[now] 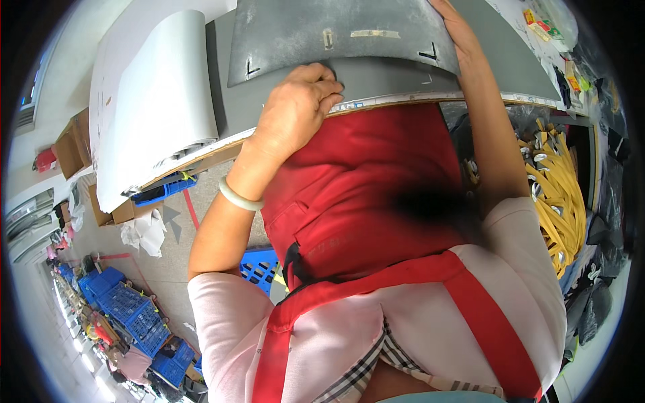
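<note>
Standing at a grey-topped worktable (517,80), a person in a red apron (363,195) over a pale pink top is pressing both bare hands on a dark grey template sheet (336,33) that is lying flat near the table's front edge, partly overlapping a lighter grey sheet (390,77) beneath it. Beside these, to the person's left, a big white sheet (161,87) is curling upward and hanging over the table's end. Under the table on the person's right, a bundle of yellow straps (557,195) with metal buckles is hanging in a heap. Blue plastic crates (127,309) are sitting on the concrete floor well off to the left, with cardboard boxes (70,144) nearby. The left hand (295,111), with a pale green bangle (240,197) on its wrist, is resting with curled fingers (329,87) touching the template's lower edge, gripping nothing. The right hand (453,23) is lying flat along the template's right edge, its fingers running out of view at the top, so how wide it is spreading cannot be told.
</note>
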A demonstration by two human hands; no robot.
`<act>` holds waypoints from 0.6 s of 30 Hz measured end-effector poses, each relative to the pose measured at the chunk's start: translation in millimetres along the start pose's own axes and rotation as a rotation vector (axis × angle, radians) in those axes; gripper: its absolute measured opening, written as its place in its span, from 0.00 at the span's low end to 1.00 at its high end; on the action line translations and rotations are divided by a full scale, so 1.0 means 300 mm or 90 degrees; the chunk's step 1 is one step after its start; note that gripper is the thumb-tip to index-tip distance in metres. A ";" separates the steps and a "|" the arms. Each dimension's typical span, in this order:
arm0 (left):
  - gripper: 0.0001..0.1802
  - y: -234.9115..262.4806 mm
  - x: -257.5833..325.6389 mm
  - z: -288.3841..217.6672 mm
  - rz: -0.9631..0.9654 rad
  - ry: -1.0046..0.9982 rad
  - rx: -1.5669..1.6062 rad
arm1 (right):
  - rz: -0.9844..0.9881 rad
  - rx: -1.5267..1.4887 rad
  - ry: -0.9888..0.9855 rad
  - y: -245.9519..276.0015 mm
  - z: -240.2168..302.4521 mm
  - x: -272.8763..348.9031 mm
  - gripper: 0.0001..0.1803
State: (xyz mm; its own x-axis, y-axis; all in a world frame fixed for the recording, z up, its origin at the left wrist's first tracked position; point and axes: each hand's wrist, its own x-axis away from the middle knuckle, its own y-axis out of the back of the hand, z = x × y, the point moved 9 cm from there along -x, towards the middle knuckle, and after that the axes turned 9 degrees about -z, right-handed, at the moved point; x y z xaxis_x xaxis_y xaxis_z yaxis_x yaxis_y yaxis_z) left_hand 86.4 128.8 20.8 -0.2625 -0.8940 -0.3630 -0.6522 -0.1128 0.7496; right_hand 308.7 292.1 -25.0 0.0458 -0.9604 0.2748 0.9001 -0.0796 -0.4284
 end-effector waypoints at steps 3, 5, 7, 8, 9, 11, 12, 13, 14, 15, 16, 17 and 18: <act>0.10 0.009 -0.008 -0.022 0.011 -0.036 -0.034 | -0.001 -0.040 -0.017 0.015 -0.016 -0.009 0.21; 0.11 0.008 -0.011 -0.031 0.033 -0.049 -0.047 | -0.004 -0.043 -0.025 0.019 -0.019 -0.007 0.20; 0.11 0.003 -0.012 -0.031 0.046 -0.046 -0.059 | -0.009 -0.047 -0.032 0.023 -0.024 -0.008 0.20; 0.11 0.001 -0.012 -0.029 0.048 -0.046 -0.059 | 0.011 -0.038 -0.026 0.017 -0.024 -0.012 0.20; 0.10 0.004 -0.013 -0.031 0.036 -0.055 -0.050 | 0.030 -0.028 -0.019 0.012 -0.025 -0.017 0.20; 0.09 0.004 -0.016 -0.032 0.025 -0.065 -0.040 | 0.035 -0.033 -0.014 0.021 -0.029 -0.029 0.20; 0.10 -0.002 -0.016 -0.029 0.036 -0.069 -0.064 | 0.043 -0.037 -0.011 0.013 -0.029 -0.026 0.19; 0.12 -0.008 -0.015 -0.026 0.048 -0.073 -0.088 | 0.043 -0.038 -0.011 0.011 -0.030 -0.022 0.19; 0.12 -0.009 -0.017 -0.023 0.048 -0.073 -0.089 | 0.037 -0.042 -0.017 0.012 -0.031 -0.019 0.19; 0.12 -0.009 -0.023 -0.027 0.047 -0.083 -0.095 | 0.030 -0.046 -0.022 0.013 -0.032 -0.016 0.19; 0.13 -0.008 -0.026 -0.033 0.046 -0.092 -0.101 | 0.029 -0.047 -0.022 0.013 -0.032 -0.016 0.19; 0.13 -0.004 -0.024 -0.037 0.047 -0.092 -0.102 | 0.031 -0.048 -0.017 0.013 -0.030 -0.015 0.20; 0.13 0.004 -0.028 -0.040 0.059 -0.060 -0.080 | 0.031 -0.050 -0.011 0.015 -0.027 -0.013 0.20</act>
State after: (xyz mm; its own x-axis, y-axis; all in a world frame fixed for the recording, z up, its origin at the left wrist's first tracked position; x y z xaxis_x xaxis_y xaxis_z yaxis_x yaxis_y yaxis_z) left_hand 96.2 131.0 31.4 -0.3874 -0.8589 -0.3349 -0.5298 -0.0899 0.8433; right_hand 309.0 293.5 -34.9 0.0971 -0.9588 0.2669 0.8601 -0.0540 -0.5072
